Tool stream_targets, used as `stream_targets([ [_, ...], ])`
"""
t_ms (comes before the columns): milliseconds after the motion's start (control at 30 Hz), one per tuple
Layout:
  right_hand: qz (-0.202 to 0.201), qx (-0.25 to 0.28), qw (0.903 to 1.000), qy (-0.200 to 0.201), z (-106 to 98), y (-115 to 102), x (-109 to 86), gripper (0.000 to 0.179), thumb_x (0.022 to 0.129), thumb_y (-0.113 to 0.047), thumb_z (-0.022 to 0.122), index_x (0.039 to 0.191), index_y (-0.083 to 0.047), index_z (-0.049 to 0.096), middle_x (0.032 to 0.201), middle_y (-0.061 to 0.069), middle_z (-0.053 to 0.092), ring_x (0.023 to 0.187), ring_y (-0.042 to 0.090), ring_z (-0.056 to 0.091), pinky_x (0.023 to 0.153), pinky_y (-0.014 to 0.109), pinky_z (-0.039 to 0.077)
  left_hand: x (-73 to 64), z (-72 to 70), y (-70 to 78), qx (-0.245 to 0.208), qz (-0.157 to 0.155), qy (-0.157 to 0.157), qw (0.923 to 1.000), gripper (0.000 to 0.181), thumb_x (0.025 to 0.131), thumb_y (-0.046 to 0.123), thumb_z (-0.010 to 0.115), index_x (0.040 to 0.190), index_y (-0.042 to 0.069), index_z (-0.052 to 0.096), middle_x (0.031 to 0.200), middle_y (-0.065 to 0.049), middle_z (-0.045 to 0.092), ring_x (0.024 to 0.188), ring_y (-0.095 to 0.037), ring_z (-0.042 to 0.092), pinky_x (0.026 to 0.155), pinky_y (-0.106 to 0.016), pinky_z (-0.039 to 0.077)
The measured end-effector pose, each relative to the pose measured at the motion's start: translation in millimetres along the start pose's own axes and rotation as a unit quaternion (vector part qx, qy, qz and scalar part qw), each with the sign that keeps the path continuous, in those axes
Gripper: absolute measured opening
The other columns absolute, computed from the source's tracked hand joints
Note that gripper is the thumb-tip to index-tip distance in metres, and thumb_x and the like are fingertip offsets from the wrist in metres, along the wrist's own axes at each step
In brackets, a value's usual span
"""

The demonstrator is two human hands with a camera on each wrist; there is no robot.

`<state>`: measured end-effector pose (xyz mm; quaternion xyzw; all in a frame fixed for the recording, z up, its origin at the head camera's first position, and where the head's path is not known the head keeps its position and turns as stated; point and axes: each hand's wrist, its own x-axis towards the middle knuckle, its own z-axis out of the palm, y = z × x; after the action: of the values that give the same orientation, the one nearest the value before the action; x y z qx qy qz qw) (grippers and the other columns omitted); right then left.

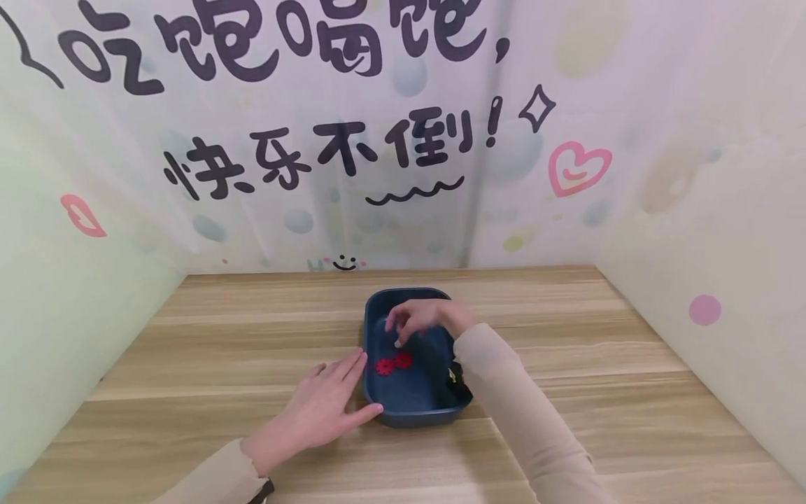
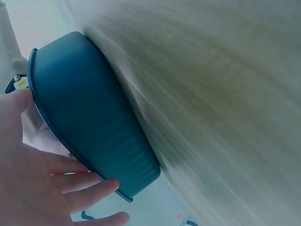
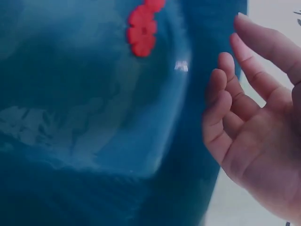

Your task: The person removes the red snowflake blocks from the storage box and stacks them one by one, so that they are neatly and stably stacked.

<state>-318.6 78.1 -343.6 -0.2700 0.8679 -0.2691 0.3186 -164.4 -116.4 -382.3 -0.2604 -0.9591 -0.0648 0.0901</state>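
Observation:
A deep dark-blue rectangular box [image 1: 418,420] with rounded corners stands on the wooden table. Inside it, two red flower-shaped pieces [image 1: 385,366] lie close together on the floor; the right wrist view shows one red flower piece [image 3: 141,30] near a second, cut off by the frame. My left hand [image 1: 324,402] is at the box's left side, its straight fingers and thumb touching the rim. Over the far part of the box hovers my right hand [image 1: 418,318], palm down. Its fingers are loosely bent, and nothing shows between them in the right wrist view.
The wood-grain table [image 1: 189,392] extends on both sides of the box. A pale printed backdrop [image 1: 415,231] with dark lettering rises behind it, with light walls left and right. A small black item [image 1: 458,385] shows beneath the right sleeve, at the box's right rim.

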Motion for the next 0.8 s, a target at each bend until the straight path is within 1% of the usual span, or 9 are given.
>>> stream_targets([
  [167, 0.015, -0.005, 0.9998, -0.016, 10, 6, 8.6, 0.030, 0.075, -0.013, 0.069, 0.103, -0.018, 0.057, 0.091, 0.004, 0.052, 0.085, 0.019, 0.048, 0.071, 0.031, 0.044, 0.0, 0.1, 0.0, -0.001, -0.004, -0.003, 1.0000, 0.080, 0.080, 0.063, 0.042, 0.130, 0.001, 0.042, 0.132, -0.012, 0.040, 0.110, -0.029, 0.047, 0.086, -0.051, 0.035],
  [333, 0.008, -0.034, 0.9993, -0.013, 21, 8, 16.6, 0.030, 0.074, -0.013, 0.071, 0.100, -0.019, 0.058, 0.093, 0.002, 0.051, 0.086, 0.019, 0.047, 0.073, 0.030, 0.042, 0.0, 0.2, -0.1, -0.003, -0.009, -0.010, 0.9999, 0.081, 0.080, 0.064, 0.041, 0.131, 0.001, 0.041, 0.133, -0.011, 0.040, 0.110, -0.029, 0.047, 0.087, -0.051, 0.034],
  [533, 0.007, -0.050, 0.9986, -0.016, 30, 8, 21.0, 0.030, 0.072, -0.013, 0.072, 0.098, -0.019, 0.059, 0.094, 0.000, 0.050, 0.088, 0.017, 0.046, 0.077, 0.031, 0.041, 0.2, -0.1, 0.0, 0.001, -0.006, -0.009, 0.9999, 0.082, 0.081, 0.065, 0.038, 0.131, 0.001, 0.041, 0.133, -0.011, 0.039, 0.108, -0.029, 0.048, 0.087, -0.049, 0.035],
  [667, 0.019, -0.064, 0.9977, -0.013, 33, 7, 22.5, 0.028, 0.072, -0.016, 0.072, 0.096, -0.022, 0.059, 0.095, -0.002, 0.050, 0.089, 0.017, 0.047, 0.078, 0.032, 0.041, 0.4, -0.2, -0.2, 0.002, -0.006, -0.010, 0.9999, 0.082, 0.081, 0.065, 0.038, 0.131, 0.001, 0.041, 0.133, -0.011, 0.040, 0.108, -0.029, 0.048, 0.086, -0.049, 0.035],
  [800, 0.029, -0.085, 0.9959, -0.010, 36, 5, 22.7, 0.027, 0.072, -0.019, 0.073, 0.094, -0.024, 0.058, 0.095, -0.002, 0.050, 0.087, 0.017, 0.047, 0.077, 0.032, 0.041, 0.2, -0.6, -0.2, 0.002, -0.007, -0.012, 0.9999, 0.081, 0.080, 0.065, 0.039, 0.131, 0.001, 0.041, 0.133, -0.011, 0.039, 0.109, -0.029, 0.047, 0.087, -0.049, 0.035],
])
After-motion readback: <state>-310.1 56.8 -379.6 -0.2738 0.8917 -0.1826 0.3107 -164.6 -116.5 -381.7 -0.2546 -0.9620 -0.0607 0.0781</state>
